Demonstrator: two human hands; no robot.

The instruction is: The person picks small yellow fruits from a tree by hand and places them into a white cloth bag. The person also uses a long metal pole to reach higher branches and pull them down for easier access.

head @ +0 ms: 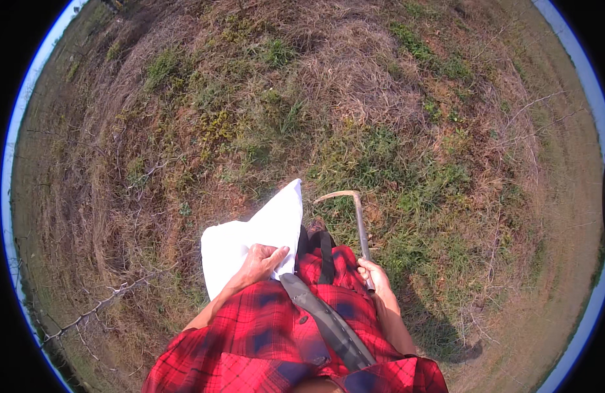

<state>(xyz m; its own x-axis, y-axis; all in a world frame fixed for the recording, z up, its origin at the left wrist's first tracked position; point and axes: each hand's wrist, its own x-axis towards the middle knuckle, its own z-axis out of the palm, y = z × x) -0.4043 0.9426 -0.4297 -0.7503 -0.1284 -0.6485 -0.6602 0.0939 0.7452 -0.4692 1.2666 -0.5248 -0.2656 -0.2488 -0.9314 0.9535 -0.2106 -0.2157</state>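
Observation:
My left hand [264, 261] pinches the edge of a white sack [233, 245], thumb on top, close to my waist. The sack hangs out to the left, with one corner pointing up and away from me. In my right hand [375, 275] is a sickle [360, 221], gripped low on its straight tubular handle. Its thin curved blade [338, 194] points left at the top, above the grass and near the sack's corner. A dark camouflage strap [327, 314] runs across my red plaid shirt [253, 319].
Dry and green grass [351, 93] covers the uneven ground, with reddish bare soil [442, 103] in patches. A bare, thorny-looking branch [113, 294] reaches in at the lower left. Thin leafless twigs [533, 105] stand at the right. One shoe [316, 226] shows below me.

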